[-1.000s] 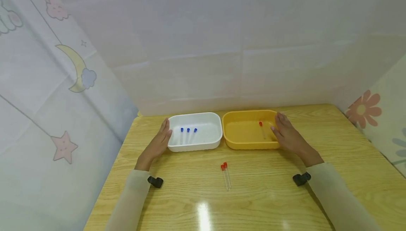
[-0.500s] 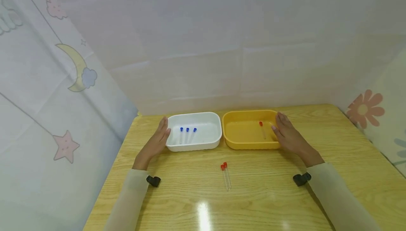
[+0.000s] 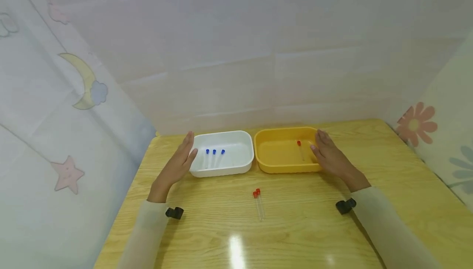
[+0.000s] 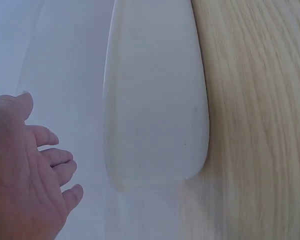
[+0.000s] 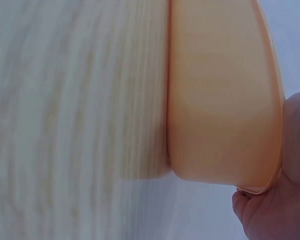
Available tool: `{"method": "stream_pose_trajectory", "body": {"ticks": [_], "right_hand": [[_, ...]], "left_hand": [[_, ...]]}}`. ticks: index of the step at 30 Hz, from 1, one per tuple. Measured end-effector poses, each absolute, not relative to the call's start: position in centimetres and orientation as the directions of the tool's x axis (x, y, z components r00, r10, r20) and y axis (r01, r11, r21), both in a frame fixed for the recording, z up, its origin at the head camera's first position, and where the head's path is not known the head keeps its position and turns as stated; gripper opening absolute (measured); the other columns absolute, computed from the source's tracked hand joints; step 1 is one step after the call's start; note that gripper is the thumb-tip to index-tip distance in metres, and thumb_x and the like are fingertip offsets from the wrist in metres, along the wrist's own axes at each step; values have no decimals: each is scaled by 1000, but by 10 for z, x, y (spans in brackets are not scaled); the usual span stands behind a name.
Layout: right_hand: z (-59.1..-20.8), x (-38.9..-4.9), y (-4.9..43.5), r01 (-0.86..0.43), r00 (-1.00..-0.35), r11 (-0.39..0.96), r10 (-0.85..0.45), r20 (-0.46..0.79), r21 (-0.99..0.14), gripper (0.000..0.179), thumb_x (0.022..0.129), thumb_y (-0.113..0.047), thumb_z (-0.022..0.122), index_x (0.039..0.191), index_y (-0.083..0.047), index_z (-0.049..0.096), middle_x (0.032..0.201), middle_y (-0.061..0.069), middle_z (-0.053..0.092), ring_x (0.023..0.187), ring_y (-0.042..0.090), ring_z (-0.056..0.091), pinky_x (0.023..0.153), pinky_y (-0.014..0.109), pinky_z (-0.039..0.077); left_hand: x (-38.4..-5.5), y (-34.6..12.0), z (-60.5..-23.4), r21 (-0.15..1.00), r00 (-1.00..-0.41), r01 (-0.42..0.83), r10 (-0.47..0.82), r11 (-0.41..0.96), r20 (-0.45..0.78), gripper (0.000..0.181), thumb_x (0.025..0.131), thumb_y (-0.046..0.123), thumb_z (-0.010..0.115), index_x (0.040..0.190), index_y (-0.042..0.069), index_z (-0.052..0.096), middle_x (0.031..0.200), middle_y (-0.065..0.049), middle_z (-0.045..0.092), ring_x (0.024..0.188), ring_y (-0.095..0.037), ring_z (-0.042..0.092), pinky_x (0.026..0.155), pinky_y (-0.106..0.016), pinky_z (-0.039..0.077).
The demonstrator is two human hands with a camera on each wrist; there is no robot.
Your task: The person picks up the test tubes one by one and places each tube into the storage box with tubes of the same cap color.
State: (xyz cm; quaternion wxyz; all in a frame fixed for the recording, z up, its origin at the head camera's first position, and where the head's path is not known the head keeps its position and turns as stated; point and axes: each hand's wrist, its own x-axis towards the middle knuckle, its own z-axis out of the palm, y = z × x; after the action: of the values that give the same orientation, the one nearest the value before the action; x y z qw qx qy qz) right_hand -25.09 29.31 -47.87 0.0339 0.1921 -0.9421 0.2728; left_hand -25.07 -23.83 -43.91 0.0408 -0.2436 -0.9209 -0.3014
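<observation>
At the left end of the white tray point(image 3: 240, 167) my left hand point(image 3: 176, 164) stands with its fingers extended. The left wrist view shows a gap between that hand point(image 4: 30, 170) and the tray wall point(image 4: 155, 110). Three clear tubes with blue caps point(image 3: 214, 152) lie inside the white tray. My right hand point(image 3: 332, 158) rests against the right end of the yellow tray point(image 3: 288, 168), fingers extended along its outside and thumb near the rim. One red-capped tube point(image 3: 301, 150) lies in the yellow tray. Two more red-capped tubes point(image 3: 258, 205) lie on the table in front.
The trays stand side by side near the back of the wooden table point(image 3: 207, 228). Behind them hangs a pale cloth backdrop point(image 3: 229, 76). Printed cloth covers the left side point(image 3: 74, 145) and the right side. A small black device point(image 3: 175, 213) sits at each wrist.
My left hand has drawn slightly left and away from the white tray. The right hand stays at the yellow tray. The head view has shifted a little.
</observation>
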Motion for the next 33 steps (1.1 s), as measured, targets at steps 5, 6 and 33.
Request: {"method": "stream_pose_trajectory", "body": {"ticks": [5, 6, 33], "right_hand": [[-478, -251, 292, -371, -928, 789, -338, 157, -490, 68, 114, -32, 28, 153, 18, 4, 163, 31, -8, 150, 51, -6, 119, 63, 2], [-478, -251, 292, -370, -928, 790, -338, 155, -489, 69, 114, -33, 27, 153, 18, 4, 163, 32, -8, 150, 52, -5, 119, 63, 2], [-476, -250, 291, -338, -939, 791, -324, 120, -510, 73, 113, -39, 28, 154, 15, 1, 164, 27, -11, 151, 49, -7, 119, 62, 1]], "left_hand": [[-245, -226, -430, 414, -823, 566, 464, 713, 327, 65, 112, 34, 36, 164, 9, 6, 170, -9, 6, 155, -34, 11, 121, -58, 15], [-243, -223, -428, 392, -812, 581, 470, 713, 347, 65, 112, 33, 39, 163, 7, 9, 170, -10, 9, 154, -35, 14, 121, -58, 17], [-189, -160, -406, 264, -752, 603, 426, 753, 503, 50, 102, 40, 62, 147, 20, 54, 138, -5, 60, 124, -26, 58, 75, -40, 59]]}}
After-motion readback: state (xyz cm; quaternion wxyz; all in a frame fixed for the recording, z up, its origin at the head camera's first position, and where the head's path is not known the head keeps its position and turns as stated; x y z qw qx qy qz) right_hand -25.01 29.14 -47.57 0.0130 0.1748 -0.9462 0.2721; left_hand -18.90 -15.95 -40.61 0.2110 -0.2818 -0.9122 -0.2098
